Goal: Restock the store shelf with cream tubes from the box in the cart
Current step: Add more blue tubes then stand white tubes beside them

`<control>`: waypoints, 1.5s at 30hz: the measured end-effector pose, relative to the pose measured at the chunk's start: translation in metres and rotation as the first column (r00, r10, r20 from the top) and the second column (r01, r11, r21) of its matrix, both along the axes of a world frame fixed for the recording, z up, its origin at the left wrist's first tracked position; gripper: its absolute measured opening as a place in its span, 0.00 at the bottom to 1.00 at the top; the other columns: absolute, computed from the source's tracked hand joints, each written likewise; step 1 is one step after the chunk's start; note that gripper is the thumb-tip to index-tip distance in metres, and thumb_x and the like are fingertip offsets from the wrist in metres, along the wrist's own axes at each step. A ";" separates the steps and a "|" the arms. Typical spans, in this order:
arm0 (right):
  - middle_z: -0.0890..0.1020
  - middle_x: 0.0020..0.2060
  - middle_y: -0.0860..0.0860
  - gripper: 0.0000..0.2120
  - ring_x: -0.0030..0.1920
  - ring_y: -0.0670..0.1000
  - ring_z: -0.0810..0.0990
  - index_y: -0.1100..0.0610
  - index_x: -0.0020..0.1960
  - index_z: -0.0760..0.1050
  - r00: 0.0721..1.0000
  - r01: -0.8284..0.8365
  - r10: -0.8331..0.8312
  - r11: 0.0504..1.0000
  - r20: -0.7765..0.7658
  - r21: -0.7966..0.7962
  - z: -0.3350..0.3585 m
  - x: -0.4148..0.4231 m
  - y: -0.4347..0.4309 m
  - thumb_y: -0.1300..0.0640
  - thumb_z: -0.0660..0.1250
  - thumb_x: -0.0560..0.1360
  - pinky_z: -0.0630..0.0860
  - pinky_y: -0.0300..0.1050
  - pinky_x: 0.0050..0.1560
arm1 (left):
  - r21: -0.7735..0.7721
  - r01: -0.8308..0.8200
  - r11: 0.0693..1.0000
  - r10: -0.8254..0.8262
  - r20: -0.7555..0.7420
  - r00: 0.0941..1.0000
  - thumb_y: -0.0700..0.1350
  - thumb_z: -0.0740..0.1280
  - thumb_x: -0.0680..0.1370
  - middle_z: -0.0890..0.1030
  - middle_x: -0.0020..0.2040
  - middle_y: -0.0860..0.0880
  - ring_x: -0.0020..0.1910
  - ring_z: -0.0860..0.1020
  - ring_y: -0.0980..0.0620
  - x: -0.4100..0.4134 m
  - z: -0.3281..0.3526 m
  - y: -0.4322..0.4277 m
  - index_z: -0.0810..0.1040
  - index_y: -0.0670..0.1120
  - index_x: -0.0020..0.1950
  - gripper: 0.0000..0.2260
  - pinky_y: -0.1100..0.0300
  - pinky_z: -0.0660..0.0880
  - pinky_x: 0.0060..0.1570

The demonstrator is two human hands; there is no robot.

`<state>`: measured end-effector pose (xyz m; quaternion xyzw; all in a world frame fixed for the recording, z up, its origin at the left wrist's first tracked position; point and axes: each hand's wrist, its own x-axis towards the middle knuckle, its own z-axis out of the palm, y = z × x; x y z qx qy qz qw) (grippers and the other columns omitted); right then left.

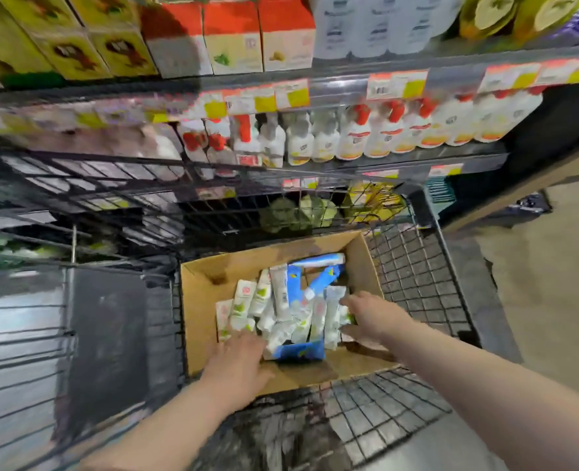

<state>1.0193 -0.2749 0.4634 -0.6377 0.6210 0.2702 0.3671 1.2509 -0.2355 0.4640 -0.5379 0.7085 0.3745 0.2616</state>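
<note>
In the wire cart (414, 266), a cardboard box (206, 300). Heaped from the box's middle to its right wall: white and blue cream tubes (281, 300). At the heap's near left edge, the left grip (237, 358), fingers on the tubes. At its right edge, the right grip (373, 317), thumb and fingers either side of the outermost tubes. Too blurred to tell pinching from mere touching. Beyond, a shelf (417, 162) of bottles (352, 137).
</note>
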 end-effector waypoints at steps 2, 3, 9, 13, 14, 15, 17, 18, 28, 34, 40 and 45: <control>0.70 0.66 0.55 0.26 0.65 0.58 0.71 0.52 0.72 0.62 1.000 0.003 -0.003 1.000 -0.002 0.011 -0.020 -0.008 -0.007 0.47 0.63 0.77 0.72 0.53 0.63 | 0.007 0.020 1.000 -0.020 0.000 1.000 0.55 0.62 0.78 0.67 0.68 0.48 0.67 0.67 0.47 -0.016 -0.020 0.002 0.65 0.49 0.70 0.22 0.51 0.66 0.65; 0.70 0.66 0.55 0.27 0.65 0.58 0.72 0.52 0.73 0.62 1.000 0.005 -0.005 1.000 -0.001 0.010 -0.030 -0.012 -0.011 0.47 0.63 0.77 0.72 0.52 0.62 | 0.006 0.037 0.999 -0.037 0.003 0.999 0.54 0.61 0.78 0.67 0.68 0.48 0.67 0.67 0.47 -0.022 -0.030 0.002 0.65 0.49 0.70 0.22 0.52 0.66 0.65; 0.71 0.65 0.56 0.23 0.64 0.58 0.72 0.54 0.70 0.64 1.000 -0.003 0.003 1.000 0.020 -0.031 -0.089 -0.019 -0.037 0.49 0.61 0.77 0.73 0.52 0.62 | 0.006 0.089 0.996 -0.089 -0.026 0.996 0.50 0.63 0.78 0.67 0.68 0.49 0.67 0.67 0.46 -0.051 -0.086 -0.003 0.65 0.49 0.70 0.21 0.53 0.66 0.62; 0.69 0.66 0.56 0.23 0.65 0.59 0.71 0.52 0.71 0.65 0.999 0.026 -0.023 0.998 0.043 -0.055 -0.124 -0.013 -0.051 0.50 0.62 0.77 0.72 0.52 0.63 | 0.002 0.101 0.995 -0.100 -0.067 0.993 0.47 0.64 0.77 0.70 0.65 0.48 0.65 0.69 0.46 -0.062 -0.120 -0.006 0.67 0.48 0.67 0.19 0.53 0.66 0.60; 0.69 0.67 0.56 0.23 0.65 0.60 0.72 0.52 0.71 0.65 0.998 0.047 -0.044 0.997 0.047 -0.063 -0.133 -0.011 -0.052 0.50 0.63 0.77 0.72 0.52 0.63 | -0.002 0.104 0.995 -0.104 -0.069 0.992 0.48 0.64 0.77 0.69 0.66 0.48 0.65 0.68 0.46 -0.063 -0.127 -0.007 0.67 0.48 0.67 0.19 0.53 0.66 0.61; 0.69 0.67 0.56 0.23 0.64 0.60 0.72 0.51 0.71 0.65 0.996 0.073 -0.070 0.995 0.046 -0.069 -0.141 -0.010 -0.053 0.49 0.63 0.77 0.72 0.52 0.62 | -0.008 0.111 0.994 -0.111 -0.066 0.992 0.48 0.64 0.77 0.69 0.66 0.48 0.65 0.67 0.45 -0.065 -0.134 -0.007 0.67 0.48 0.67 0.19 0.52 0.66 0.61; 0.68 0.67 0.55 0.23 0.64 0.59 0.71 0.51 0.71 0.64 0.996 0.083 -0.081 0.992 0.031 -0.091 -0.154 -0.009 -0.054 0.49 0.62 0.78 0.72 0.53 0.61 | -0.050 0.146 0.988 -0.149 -0.050 0.988 0.47 0.64 0.77 0.70 0.64 0.48 0.64 0.67 0.45 -0.066 -0.148 -0.007 0.67 0.48 0.66 0.18 0.52 0.66 0.61; 0.67 0.68 0.54 0.23 0.65 0.59 0.70 0.51 0.72 0.63 0.998 0.056 -0.054 0.992 0.024 -0.111 -0.159 -0.009 -0.054 0.50 0.62 0.78 0.72 0.53 0.60 | -0.076 0.175 0.982 -0.179 -0.043 0.983 0.47 0.64 0.77 0.71 0.63 0.48 0.64 0.66 0.45 -0.067 -0.154 -0.007 0.68 0.48 0.66 0.18 0.52 0.65 0.61; 0.68 0.65 0.52 0.22 0.64 0.58 0.66 0.53 0.68 0.67 0.988 -0.157 0.146 0.940 -0.059 -0.303 -0.185 0.001 -0.061 0.57 0.63 0.75 0.71 0.50 0.53 | -0.257 0.335 0.907 -0.361 -0.063 0.930 0.45 0.63 0.76 0.69 0.62 0.47 0.63 0.64 0.44 -0.069 -0.188 -0.003 0.69 0.47 0.64 0.17 0.50 0.61 0.62; 0.77 0.55 0.58 0.19 0.56 0.62 0.75 0.60 0.63 0.63 0.923 0.372 -0.385 0.884 0.009 -0.284 -0.189 0.004 -0.049 0.49 0.58 0.78 0.70 0.50 0.45 | -0.292 0.316 0.903 -0.357 -0.098 0.929 0.45 0.60 0.77 0.68 0.61 0.47 0.62 0.63 0.44 -0.067 -0.192 0.002 0.72 0.46 0.63 0.15 0.49 0.60 0.62; 0.80 0.52 0.56 0.31 0.57 0.59 0.75 0.60 0.65 0.58 0.790 0.593 -0.613 0.762 0.003 -0.261 -0.200 0.016 -0.061 0.39 0.62 0.75 0.68 0.49 0.47 | -0.285 0.302 0.910 -0.344 -0.109 0.933 0.47 0.60 0.78 0.69 0.61 0.48 0.63 0.64 0.45 -0.068 -0.189 -0.002 0.74 0.49 0.63 0.15 0.49 0.60 0.63; 0.76 0.51 0.55 0.33 0.57 0.60 0.77 0.58 0.61 0.57 0.446 0.892 -0.878 0.419 0.172 -0.172 -0.207 0.022 -0.053 0.43 0.71 0.69 0.73 0.58 0.58 | -0.194 0.170 0.966 -0.209 -0.202 0.957 0.50 0.60 0.78 0.72 0.58 0.51 0.63 0.65 0.49 -0.061 -0.182 -0.007 0.72 0.50 0.59 0.11 0.55 0.58 0.61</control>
